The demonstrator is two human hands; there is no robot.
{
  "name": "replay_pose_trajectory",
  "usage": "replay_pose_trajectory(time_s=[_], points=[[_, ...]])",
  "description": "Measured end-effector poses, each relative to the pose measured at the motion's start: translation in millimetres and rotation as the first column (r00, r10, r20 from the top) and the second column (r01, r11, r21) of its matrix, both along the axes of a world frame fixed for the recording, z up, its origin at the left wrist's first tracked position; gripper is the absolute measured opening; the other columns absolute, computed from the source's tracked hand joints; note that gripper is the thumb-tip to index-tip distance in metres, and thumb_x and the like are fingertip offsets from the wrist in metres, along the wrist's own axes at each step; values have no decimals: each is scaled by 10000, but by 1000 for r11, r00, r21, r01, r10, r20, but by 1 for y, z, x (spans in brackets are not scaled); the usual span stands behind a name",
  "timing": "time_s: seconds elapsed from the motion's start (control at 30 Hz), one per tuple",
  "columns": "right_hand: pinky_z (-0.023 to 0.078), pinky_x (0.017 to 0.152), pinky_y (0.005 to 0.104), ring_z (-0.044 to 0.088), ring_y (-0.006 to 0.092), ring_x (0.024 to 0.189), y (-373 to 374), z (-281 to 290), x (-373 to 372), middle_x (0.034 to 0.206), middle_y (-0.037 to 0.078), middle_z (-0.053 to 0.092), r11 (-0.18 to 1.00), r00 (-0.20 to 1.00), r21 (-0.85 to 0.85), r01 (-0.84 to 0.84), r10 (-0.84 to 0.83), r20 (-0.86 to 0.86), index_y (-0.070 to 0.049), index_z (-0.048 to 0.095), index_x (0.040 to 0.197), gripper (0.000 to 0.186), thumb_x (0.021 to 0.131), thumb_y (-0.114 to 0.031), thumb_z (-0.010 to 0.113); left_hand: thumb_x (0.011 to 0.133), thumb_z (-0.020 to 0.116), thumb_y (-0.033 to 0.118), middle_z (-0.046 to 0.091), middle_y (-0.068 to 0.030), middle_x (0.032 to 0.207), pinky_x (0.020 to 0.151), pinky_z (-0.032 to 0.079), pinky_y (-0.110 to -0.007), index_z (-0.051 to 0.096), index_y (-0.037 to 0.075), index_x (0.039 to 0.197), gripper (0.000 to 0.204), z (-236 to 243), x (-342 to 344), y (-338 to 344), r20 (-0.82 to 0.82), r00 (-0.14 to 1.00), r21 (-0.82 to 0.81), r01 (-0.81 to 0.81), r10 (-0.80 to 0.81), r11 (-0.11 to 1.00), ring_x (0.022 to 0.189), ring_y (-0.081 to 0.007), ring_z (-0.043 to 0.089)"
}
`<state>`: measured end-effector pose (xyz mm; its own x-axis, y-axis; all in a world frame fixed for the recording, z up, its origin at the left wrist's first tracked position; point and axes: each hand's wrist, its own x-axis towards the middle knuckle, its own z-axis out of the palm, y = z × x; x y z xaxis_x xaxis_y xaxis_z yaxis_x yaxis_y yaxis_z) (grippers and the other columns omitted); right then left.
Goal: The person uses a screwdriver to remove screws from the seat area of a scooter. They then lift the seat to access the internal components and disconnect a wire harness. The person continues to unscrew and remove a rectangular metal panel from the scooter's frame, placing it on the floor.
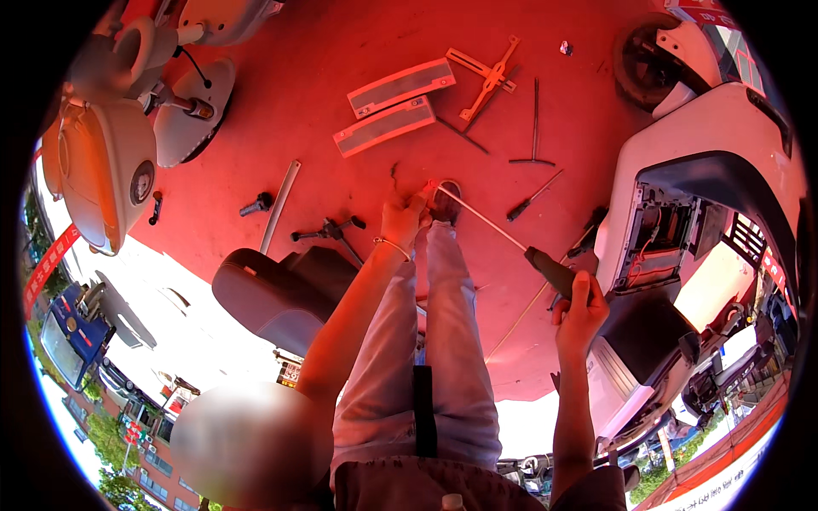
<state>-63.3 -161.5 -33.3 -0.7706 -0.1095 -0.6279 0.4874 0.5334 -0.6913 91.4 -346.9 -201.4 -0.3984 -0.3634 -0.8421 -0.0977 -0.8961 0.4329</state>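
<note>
My right hand [579,311] is wrapped round the dark handle [545,269] of a long screwdriver, whose thin shaft [481,215] slants up-left toward my left hand [402,213]. The fingers of my left hand are pinched beside the shaft's tip; what they hold is too small to make out. Below the tip is my dark shoe [447,200]. Further right on the red floor lies another screwdriver [528,201].
Scooters stand at left [98,170] and right [648,145]. A seat [264,294] lies left of my legs. Ahead lie two grey panels [383,128], a cross-shaped bracket [481,81], T-bar tools [535,128], a metal strip [279,209] and several dark parts [328,232].
</note>
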Motion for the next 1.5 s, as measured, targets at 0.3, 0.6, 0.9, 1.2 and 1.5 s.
replay_pose_trajectory(time_s=[0.3,0.6,0.9,1.2,1.5], points=[[233,310,205,384,58,320,41,42,54,551,-2,456,984,977,27,174,-170,-131,14,569,839,272,889,-245,503,827,539,48,475,-41,653,443,346,-215,531,0,772,74,54,-15,25,36,996,13,84,-85,996,525,-87,413],[215,305,211,371,58,305,90,49,72,564,33,507,955,944,34,296,-287,-162,20,563,818,305,888,-269,496,774,522,23,475,-57,595,415,387,-222,503,5,700,78,65,-27,65,17,988,49,155,-156,987,456,-121,454],[191,297,190,316,41,296,175,44,71,581,64,554,895,886,-46,443,-445,-131,-27,537,761,291,900,-275,474,819,536,76,521,-84,628,421,392,-216,502,-9,724,131,77,-63,144,32,940,-48,341,-340,939,460,-111,454],[191,297,197,324,50,292,285,48,63,571,63,545,825,817,-77,559,-565,-120,-15,530,734,317,894,-286,486,814,514,63,555,-99,649,433,431,-222,497,-26,827,92,82,-85,250,25,892,-111,452,-452,885,476,-123,503],[258,334,214,401,57,352,381,73,40,556,30,504,921,876,-3,390,-372,-306,8,572,835,202,867,-190,546,833,512,74,565,-104,697,458,431,-210,495,-59,1033,240,84,-109,361,174,750,-370,650,-638,663,531,-102,511]])
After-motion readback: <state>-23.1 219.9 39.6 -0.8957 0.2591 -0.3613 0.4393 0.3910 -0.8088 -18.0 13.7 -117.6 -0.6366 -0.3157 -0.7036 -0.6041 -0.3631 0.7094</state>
